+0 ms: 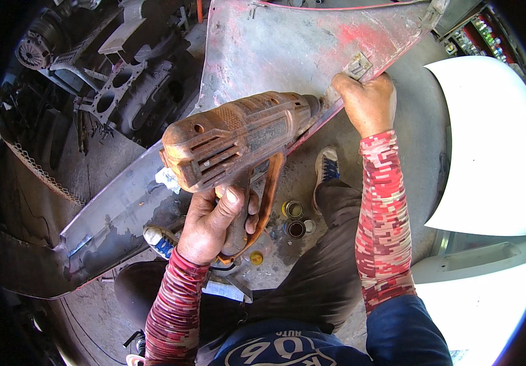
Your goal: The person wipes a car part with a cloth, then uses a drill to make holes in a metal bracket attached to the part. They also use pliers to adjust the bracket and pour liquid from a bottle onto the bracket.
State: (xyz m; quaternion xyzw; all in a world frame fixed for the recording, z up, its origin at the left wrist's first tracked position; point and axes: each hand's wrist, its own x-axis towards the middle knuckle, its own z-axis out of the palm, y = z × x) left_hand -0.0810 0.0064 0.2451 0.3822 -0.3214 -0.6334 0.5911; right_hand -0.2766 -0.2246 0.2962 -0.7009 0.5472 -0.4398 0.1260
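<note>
My left hand (207,224) is closed around the grip of a dirty orange-brown power tool (238,137) with side vents and a looped handle guard. Its dark front end points right, close to the edge of a large car body panel (269,55). That panel is grey and scuffed, with red paint patches and a red edge, and stretches from the upper right down to the lower left. My right hand (370,105) grips its right edge beside a small metal bracket (358,64); the fingertips are hidden. The tool covers part of the panel. Whether its tip touches is unclear.
Greasy engine parts, including an engine block (119,85), lie at the upper left. Small open cans (293,210) and a yellow lid (256,258) sit on the floor between my feet. White curved panels (489,140) stand at the right, below a shelf of small bottles (486,36).
</note>
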